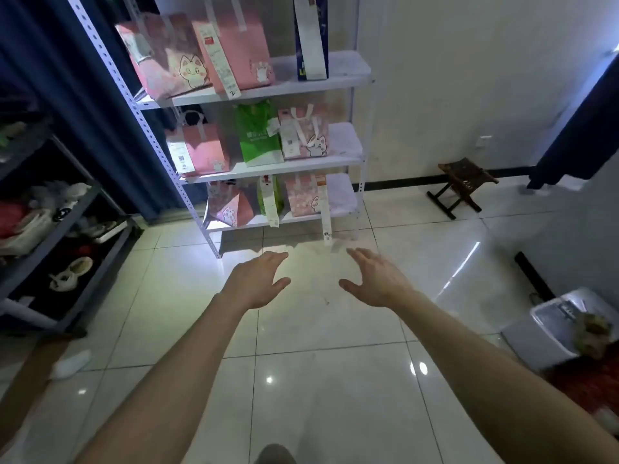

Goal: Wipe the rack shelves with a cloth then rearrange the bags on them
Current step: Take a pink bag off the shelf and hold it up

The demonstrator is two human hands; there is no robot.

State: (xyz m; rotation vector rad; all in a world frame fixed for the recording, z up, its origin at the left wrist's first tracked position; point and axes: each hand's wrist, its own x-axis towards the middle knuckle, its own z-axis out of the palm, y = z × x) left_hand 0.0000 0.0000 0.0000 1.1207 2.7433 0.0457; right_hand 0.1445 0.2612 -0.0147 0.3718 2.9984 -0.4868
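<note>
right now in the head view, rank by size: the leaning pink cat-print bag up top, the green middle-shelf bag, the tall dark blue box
1. leaning pink cat-print bag: largest
2-3. green middle-shelf bag and tall dark blue box: look alike; the box runs past the top edge, so unranked

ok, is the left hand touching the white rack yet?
Apart. Head view: the left hand hovers open over the floor tiles, with bare lit tile between its fingertips and the white rack. It holds nothing.

light: dim, bluish | glare: spots on floor tiles [301, 329] | edges: bent, soft | left: shadowed
</note>
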